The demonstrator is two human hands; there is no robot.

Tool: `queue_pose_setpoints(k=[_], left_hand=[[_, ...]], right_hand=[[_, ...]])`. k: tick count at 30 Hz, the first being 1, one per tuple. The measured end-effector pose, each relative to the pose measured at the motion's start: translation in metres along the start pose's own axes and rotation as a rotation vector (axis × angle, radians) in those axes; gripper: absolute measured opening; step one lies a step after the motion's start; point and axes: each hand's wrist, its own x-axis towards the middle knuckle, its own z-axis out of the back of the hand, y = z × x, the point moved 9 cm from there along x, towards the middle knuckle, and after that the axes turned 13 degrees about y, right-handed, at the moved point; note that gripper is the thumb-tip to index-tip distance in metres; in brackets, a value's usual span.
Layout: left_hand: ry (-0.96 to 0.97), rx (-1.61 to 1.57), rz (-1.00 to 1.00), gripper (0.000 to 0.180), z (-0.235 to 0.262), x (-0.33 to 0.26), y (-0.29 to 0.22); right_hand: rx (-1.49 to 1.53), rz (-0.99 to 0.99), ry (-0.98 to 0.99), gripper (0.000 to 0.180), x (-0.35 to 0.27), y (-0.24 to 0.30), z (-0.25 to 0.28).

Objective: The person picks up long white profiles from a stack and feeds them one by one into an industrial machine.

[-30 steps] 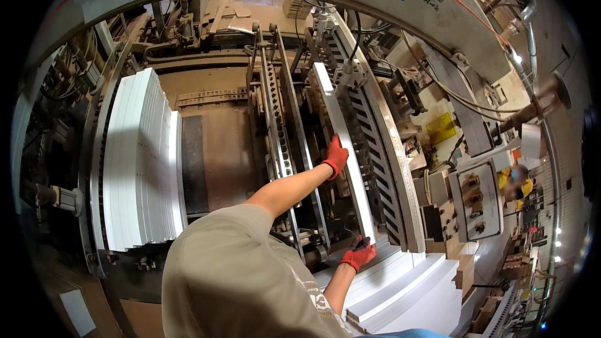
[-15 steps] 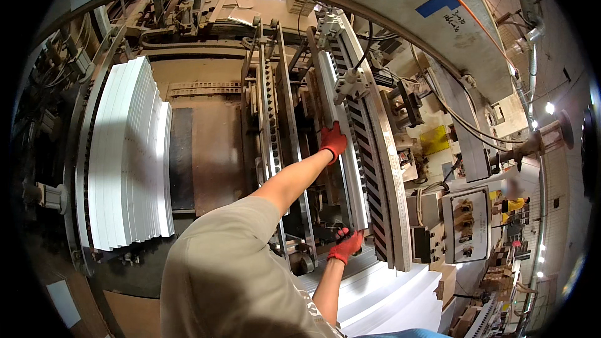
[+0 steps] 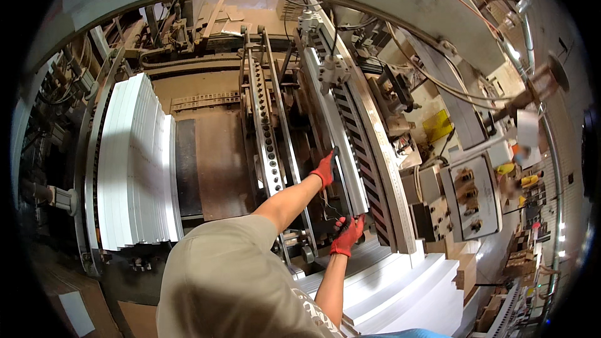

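Observation:
A long white panel (image 3: pixel 343 144) stands on edge in the machine, beside a black-and-white striped strip (image 3: pixel 360 156). My left hand (image 3: pixel 324 170), in a red glove with a dark palm, is at the panel's left side, fingers stretched out along it. At the panel's near end is my right hand (image 3: pixel 348 236), gloved the same way. Its fingers are spread and bent, the dark palm turned up, and some fingertips reach the panel's end. Whether they press on it I cannot tell. Below that hand lies a stack of white panels (image 3: pixel 400 288).
A row of upright white panels (image 3: pixel 134 169) stands at the left in the machine. Metal rails with rollers (image 3: pixel 266 131) run between it and my arms. A clamp cylinder (image 3: pixel 332 72) hangs over the panel's far part. A control box (image 3: pixel 472 197) stands at the right.
My left hand has drawn nearer along the panel, toward its near end and left side. My right hand stays by the near end, its palm turned up more. The whole view has shifted slightly.

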Motion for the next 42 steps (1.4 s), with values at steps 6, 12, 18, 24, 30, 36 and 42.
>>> queue_pose_setpoints(k=[6, 12, 18, 24, 30, 36, 42], left_hand=[[-0.004, -0.155, -0.028, 0.032, -0.008, -0.006, -0.009], [-0.116, -0.068, -0.06, 0.032, -0.01, -0.016, -0.013], [0.001, -0.187, -0.037, 0.065, -0.022, -0.017, -0.004], [-0.03, 0.128, 0.11, 0.079, -0.005, -0.007, 0.001], [-0.027, 0.012, 0.056, 0.105, -0.013, -0.024, -0.004], [-0.123, -0.009, -0.004, 0.091, 0.009, -0.042, -0.02], [0.11, -0.252, 0.011, 0.051, -0.003, 0.004, 0.005]], right_hand=[[-0.632, 0.496, 0.057, 0.045, -0.044, 0.035, -0.019], [-1.084, 0.524, 0.332, 0.034, -0.097, -0.002, -0.057], [-1.101, 0.454, 0.47, 0.042, -0.096, -0.022, -0.049], [-1.004, 0.393, 0.574, 0.044, -0.096, -0.029, -0.057], [-1.01, 0.3, 0.624, 0.043, -0.1, -0.024, -0.062], [-1.026, 0.255, 0.606, 0.043, -0.097, -0.033, -0.064], [-1.084, 0.349, 0.478, 0.038, -0.087, -0.028, -0.057]])
